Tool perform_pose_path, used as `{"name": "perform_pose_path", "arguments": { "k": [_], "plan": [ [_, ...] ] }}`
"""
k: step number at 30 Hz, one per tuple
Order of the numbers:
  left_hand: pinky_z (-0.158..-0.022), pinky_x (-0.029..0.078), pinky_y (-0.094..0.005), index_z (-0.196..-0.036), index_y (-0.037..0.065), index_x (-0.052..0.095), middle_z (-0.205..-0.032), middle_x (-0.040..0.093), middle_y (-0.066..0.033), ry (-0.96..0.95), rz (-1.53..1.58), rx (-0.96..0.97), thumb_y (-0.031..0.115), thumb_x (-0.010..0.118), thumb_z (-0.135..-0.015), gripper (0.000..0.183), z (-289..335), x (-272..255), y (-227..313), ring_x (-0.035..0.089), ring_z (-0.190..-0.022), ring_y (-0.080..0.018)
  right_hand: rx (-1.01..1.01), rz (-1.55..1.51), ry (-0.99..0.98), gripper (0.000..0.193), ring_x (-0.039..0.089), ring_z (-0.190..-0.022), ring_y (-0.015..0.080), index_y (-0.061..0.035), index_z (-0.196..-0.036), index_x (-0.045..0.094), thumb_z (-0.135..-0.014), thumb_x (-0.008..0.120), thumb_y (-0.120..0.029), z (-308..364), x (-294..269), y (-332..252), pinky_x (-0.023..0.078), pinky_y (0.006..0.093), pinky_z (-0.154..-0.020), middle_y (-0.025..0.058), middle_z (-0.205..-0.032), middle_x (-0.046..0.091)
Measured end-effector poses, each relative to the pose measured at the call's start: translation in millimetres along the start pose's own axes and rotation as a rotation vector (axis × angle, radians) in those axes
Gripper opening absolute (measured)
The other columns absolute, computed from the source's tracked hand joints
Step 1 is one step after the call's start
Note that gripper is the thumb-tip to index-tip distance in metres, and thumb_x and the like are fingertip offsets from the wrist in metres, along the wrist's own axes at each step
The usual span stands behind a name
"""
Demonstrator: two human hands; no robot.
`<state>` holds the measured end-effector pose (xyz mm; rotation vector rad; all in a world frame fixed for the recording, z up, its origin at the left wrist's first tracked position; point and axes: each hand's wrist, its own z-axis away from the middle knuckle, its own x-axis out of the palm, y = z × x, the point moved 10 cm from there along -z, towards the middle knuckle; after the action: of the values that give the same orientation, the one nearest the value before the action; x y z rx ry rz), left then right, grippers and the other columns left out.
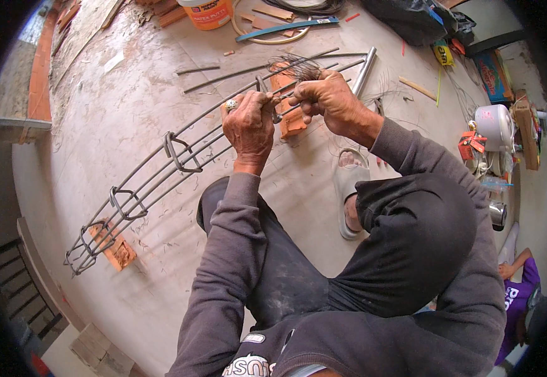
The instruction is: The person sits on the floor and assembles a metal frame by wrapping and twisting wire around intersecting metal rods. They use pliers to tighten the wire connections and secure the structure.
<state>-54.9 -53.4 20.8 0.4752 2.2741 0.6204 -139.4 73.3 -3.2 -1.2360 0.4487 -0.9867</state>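
Head view: my left hand (pixel 248 125) grips the rebar cage (pixel 160 169) on the floor; right hand (pixel 327 97) pinches binding wire (pixel 298 66). I'd twist snug, not overtight.

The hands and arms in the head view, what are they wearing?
Both arms are covered by long, dark grey sleeves of a loose sweatshirt, bunched into folds and ending at the wrists. The left hand is bare and wears a chunky silver ring with a round top. The right hand is bare too, with no ring or glove showing.
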Motion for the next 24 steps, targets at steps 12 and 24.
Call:
{"name": "perform_pose_path", "arguments": {
  "k": [12,24],
  "plan": [
    [-0.059,0.043,-0.0357,-0.079,0.005,0.063,-0.071,0.059,-0.009,0.007,0.103,-0.036,0.014,0.074,-0.083,0.015,-1.5,3.2,-2.5,0.059,-0.068,-0.0249,0.038,0.803,0.122,0.047,0.065,-0.089,0.0257,0.0081,-0.109,0.055,-0.078,0.069,-0.024,12.6,-82.1,99.3,0.055,0.0335,-0.07,0.0207,-0.103,0.063],
    [-0.061,0.044,-0.0361,-0.078,0.005,0.061,-0.071,0.059,-0.01,0.022,0.161,-0.057,0.011,0.075,-0.081,0.015,-2.9,-0.6,-4.9,0.058,-0.067,-0.0284,-0.042,0.889,0.433,0.074,0.059,-0.106,0.0421,0.0088,-0.122,0.042,-0.067,0.076,-0.028,-20.8,-44.2,137.3,0.048,0.0468,-0.093,0.0268,-0.11,0.058]
  ]
}}
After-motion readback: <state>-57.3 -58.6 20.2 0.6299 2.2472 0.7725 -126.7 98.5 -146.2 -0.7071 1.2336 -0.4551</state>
